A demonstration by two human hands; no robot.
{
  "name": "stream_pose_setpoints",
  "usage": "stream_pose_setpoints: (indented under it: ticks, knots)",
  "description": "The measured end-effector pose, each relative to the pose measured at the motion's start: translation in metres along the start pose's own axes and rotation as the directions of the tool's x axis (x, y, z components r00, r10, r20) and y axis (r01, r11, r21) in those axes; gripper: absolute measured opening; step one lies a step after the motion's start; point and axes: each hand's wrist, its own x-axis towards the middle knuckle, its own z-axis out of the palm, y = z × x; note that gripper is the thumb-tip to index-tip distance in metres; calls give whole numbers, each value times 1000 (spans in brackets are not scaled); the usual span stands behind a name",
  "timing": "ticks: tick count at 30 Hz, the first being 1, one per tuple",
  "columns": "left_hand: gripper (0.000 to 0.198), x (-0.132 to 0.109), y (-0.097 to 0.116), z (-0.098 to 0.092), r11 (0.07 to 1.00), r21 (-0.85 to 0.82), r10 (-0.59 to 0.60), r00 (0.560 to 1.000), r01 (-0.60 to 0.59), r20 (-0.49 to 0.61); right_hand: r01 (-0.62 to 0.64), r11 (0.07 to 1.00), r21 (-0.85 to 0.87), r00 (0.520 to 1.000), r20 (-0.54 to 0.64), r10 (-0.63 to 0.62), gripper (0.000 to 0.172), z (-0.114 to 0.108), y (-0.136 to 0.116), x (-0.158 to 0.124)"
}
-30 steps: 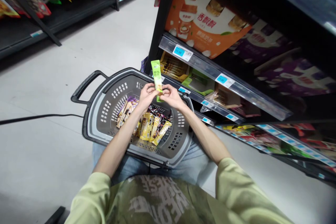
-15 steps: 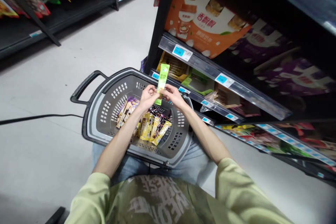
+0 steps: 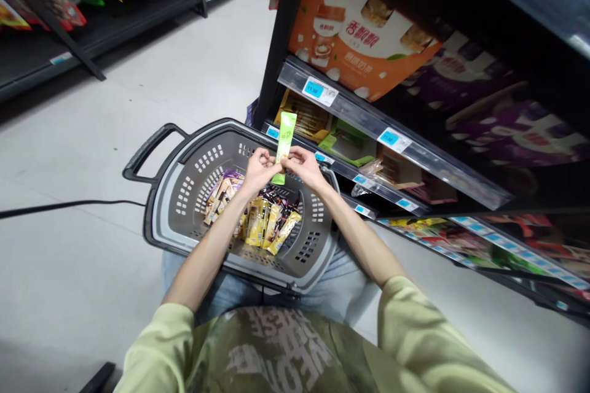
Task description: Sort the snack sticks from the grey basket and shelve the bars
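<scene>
A slim green-and-white stick packet (image 3: 286, 132) stands upright over the far side of a grey shopping basket (image 3: 157, 221). My left hand (image 3: 262, 169) pinches it low on its left side, fingers curled. From the right, my right hand (image 3: 302, 166) is closed on the same packet, thumb towards the left thumb. Below my hands, several yellow stick packets (image 3: 258, 221) lie in the basket, with purple-and-cream packets (image 3: 224, 196) to their left and dark wrappers partly behind them. My forearms hide some of the basket's contents.
At right stands a black shelf rack with a clear price rail (image 3: 354, 116) and an orange carton (image 3: 364, 43). An opened green box (image 3: 348, 141) sits on the lower shelf. The basket handle (image 3: 147, 153) juts left; a black strap (image 3: 69, 206) runs beside it. Bagged goods fill the far-left shelf.
Almost nothing differs. The green packet has turned slightly, so its printing shows less clearly; both hands keep their hold in the same place.
</scene>
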Motion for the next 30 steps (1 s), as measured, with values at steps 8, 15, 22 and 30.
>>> stream_pose_setpoints:
  ticks: [8,15,22,30]
  knots:
    - [48,-1,-1,1,999,-12,-29,999,29,13,29,1000,-4,1000,-3,-29,44,0,1,3]
    - [43,0,-1,1,1000,0,-23,1000,23,19,78,995,68,997,-7,-78,52,0,13,8]
    - [40,1,-2,0,998,34,44,998,-45,48,100,992,75,995,-31,-98,46,-1,15,9]
    - [28,0,-1,-5,929,296,203,974,-224,99,22,995,96,993,-120,-11,46,-1,8,5]
